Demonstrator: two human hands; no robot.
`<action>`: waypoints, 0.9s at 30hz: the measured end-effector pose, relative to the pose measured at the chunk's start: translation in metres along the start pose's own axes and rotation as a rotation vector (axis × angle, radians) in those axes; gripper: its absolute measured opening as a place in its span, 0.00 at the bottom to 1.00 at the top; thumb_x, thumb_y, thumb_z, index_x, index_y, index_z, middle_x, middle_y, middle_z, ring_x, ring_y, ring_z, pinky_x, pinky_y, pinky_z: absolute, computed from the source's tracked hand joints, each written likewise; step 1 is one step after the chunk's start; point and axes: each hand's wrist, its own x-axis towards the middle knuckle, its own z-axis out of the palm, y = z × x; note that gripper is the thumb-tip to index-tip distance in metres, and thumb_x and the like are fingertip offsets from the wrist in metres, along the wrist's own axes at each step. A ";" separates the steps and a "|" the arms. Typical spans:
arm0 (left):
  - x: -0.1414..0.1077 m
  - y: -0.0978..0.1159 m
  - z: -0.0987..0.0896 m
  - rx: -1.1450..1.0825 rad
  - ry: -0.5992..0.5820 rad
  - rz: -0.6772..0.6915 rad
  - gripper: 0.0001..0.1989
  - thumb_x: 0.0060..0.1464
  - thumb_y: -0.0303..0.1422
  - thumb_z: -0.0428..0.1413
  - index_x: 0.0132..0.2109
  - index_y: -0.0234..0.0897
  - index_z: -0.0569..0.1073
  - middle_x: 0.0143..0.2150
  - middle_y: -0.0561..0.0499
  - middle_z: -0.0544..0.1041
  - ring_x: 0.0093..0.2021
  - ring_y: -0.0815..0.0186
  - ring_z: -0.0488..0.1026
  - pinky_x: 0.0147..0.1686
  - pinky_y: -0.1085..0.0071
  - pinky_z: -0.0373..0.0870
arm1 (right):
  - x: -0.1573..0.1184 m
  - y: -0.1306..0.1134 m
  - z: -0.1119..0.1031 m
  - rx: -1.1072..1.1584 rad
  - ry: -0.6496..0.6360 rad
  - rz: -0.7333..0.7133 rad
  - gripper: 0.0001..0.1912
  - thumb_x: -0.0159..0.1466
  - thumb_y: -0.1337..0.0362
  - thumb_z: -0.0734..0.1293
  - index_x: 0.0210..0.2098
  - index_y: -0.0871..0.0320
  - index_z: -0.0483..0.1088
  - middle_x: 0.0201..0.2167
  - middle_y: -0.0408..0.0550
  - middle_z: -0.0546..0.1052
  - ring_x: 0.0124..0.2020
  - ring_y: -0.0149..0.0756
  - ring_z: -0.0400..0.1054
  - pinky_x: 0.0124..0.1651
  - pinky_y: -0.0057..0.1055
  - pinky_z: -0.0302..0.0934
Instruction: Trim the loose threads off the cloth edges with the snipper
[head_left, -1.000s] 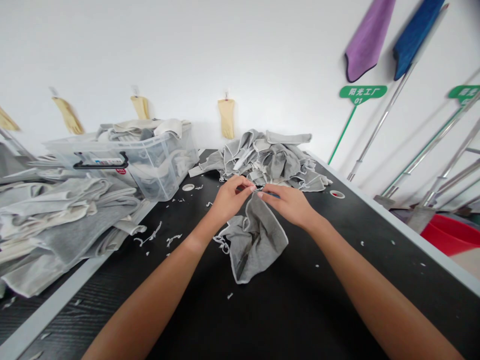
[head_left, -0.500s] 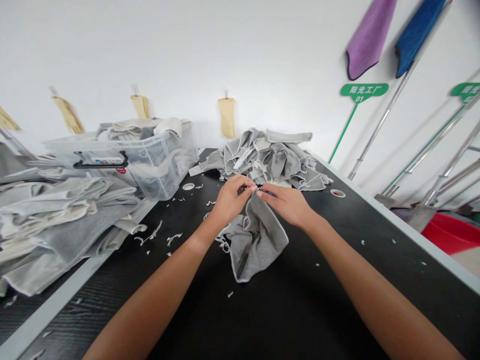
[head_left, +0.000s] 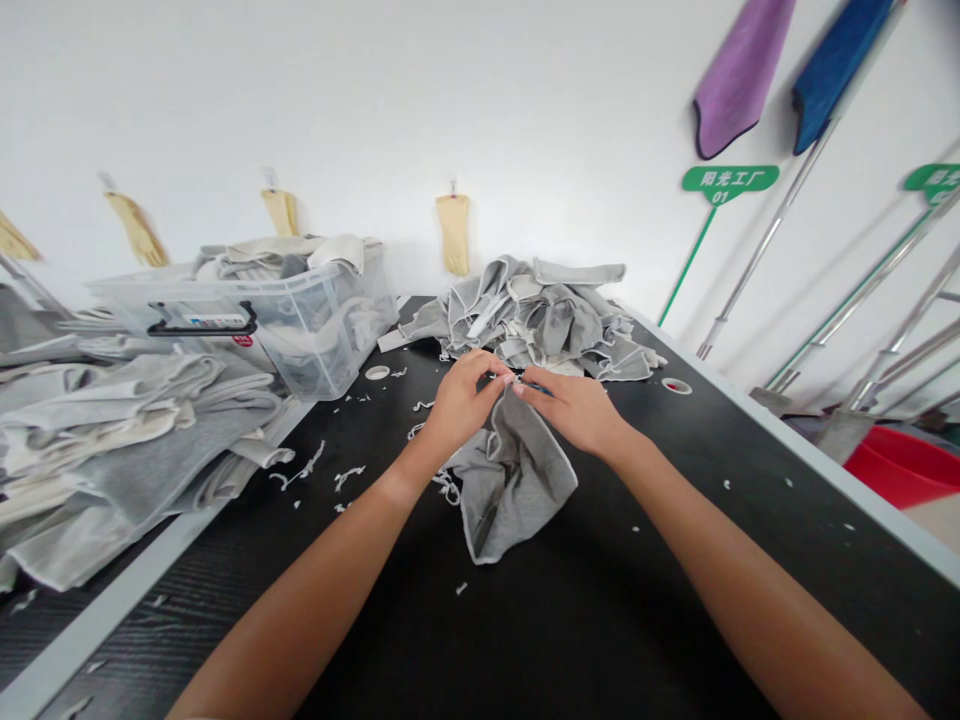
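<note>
Left hand [head_left: 466,398] and right hand [head_left: 581,408] pinch cloth [head_left: 521,485], fingertips together; pile [head_left: 564,320] just beyond, box [head_left: 321,368] left, scraps [head_left: 346,477] on surface [head_left: 570,610].

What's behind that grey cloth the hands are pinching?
Beyond the grey cloth lies a heap of cloths on the black table. Whatever the grey cloth, left hand and right hand cover can't be seen.
</note>
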 end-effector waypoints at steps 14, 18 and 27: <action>-0.002 -0.001 0.004 0.005 0.037 0.027 0.04 0.64 0.31 0.57 0.39 0.40 0.76 0.43 0.48 0.79 0.48 0.60 0.74 0.54 0.61 0.69 | 0.000 -0.001 0.001 -0.056 0.005 -0.019 0.20 0.76 0.46 0.53 0.43 0.50 0.69 0.34 0.44 0.79 0.36 0.40 0.73 0.34 0.31 0.50; -0.002 -0.002 0.004 0.007 0.042 0.017 0.04 0.64 0.32 0.57 0.39 0.40 0.76 0.43 0.48 0.79 0.48 0.60 0.74 0.54 0.61 0.69 | 0.000 0.000 0.002 -0.061 0.002 -0.017 0.19 0.76 0.46 0.54 0.44 0.50 0.69 0.34 0.44 0.79 0.35 0.40 0.73 0.34 0.31 0.49; -0.003 -0.003 0.004 0.017 0.056 -0.021 0.05 0.65 0.34 0.57 0.40 0.40 0.76 0.43 0.48 0.79 0.48 0.60 0.75 0.51 0.63 0.71 | -0.001 -0.005 0.000 -0.041 -0.008 -0.057 0.22 0.78 0.50 0.50 0.40 0.52 0.69 0.34 0.45 0.79 0.36 0.37 0.73 0.35 0.30 0.51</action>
